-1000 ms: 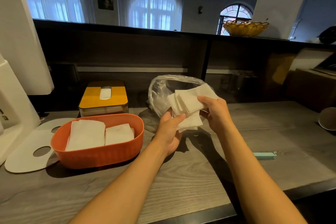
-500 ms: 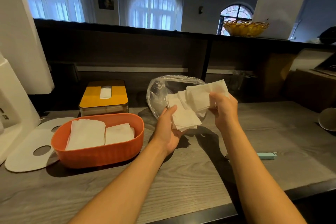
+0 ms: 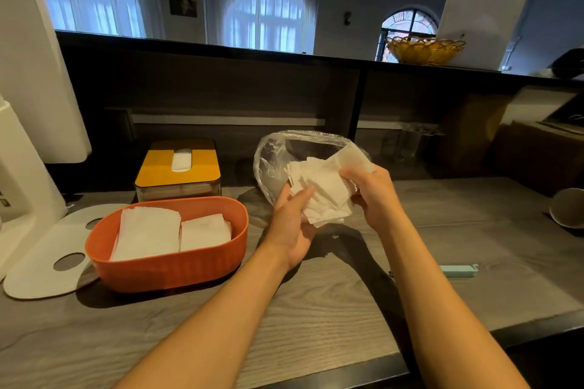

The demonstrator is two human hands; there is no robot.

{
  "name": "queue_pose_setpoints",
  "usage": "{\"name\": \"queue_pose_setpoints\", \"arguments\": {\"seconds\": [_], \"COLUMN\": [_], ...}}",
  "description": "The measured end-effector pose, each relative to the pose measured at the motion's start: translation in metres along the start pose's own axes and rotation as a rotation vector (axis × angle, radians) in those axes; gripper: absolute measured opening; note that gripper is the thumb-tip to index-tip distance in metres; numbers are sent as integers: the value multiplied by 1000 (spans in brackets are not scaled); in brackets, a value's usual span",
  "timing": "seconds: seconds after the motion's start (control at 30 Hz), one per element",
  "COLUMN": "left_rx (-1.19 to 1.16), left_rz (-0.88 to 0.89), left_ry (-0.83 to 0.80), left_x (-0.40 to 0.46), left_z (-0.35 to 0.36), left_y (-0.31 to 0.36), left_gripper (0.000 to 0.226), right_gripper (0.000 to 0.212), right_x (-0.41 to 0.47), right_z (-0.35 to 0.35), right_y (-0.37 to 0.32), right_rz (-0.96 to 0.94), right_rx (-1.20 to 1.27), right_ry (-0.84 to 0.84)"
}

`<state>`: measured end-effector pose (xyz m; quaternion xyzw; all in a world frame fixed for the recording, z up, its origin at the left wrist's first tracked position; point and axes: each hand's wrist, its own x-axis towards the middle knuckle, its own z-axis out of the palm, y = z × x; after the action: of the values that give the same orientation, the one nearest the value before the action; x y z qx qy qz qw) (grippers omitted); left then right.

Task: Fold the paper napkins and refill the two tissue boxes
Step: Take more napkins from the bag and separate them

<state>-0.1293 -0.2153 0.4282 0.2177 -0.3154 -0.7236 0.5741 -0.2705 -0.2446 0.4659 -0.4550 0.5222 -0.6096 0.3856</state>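
I hold a loose bunch of paper napkins (image 3: pixel 325 191) above the counter (image 3: pixel 442 230), my left hand (image 3: pixel 292 224) cupped under it with the thumb on top, my right hand (image 3: pixel 374 193) pinching its right edge. The open orange box (image 3: pixel 170 265) lies to my left, just beside my left hand, its long axis running left to right, two white stacks already inside. My left hand is nearer it; I judge the bunch goes that way once it is squared. The yellow-lidded box (image 3: pixel 178 167) sits shut behind it
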Motion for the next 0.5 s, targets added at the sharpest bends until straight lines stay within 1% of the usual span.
{"name": "queue_pose_setpoints", "arguments": {"seconds": [0.17,0.23,0.33,0.43,0.5], "left_rx": [67,45,11,-49,-76], "left_rz": [56,53,55,53,44], "left_ry": [43,50,66,92,115], "left_x": [2,3,4,4,5], "left_z": [2,1,0,0,-2], "left_y": [-3,-3,-3,-1,-2], "left_gripper": [39,40,41,41,39], "right_gripper": [31,28,29,27,20], "right_x": [3,3,5,1,-2], "right_z": [-1,0,-6,-13,-18], "right_y": [1,1,-1,-6,-11], "right_rz": [54,77,58,42,35], "right_rx": [22,63,143,367,580], "right_ry": [35,104,204,228,186]}}
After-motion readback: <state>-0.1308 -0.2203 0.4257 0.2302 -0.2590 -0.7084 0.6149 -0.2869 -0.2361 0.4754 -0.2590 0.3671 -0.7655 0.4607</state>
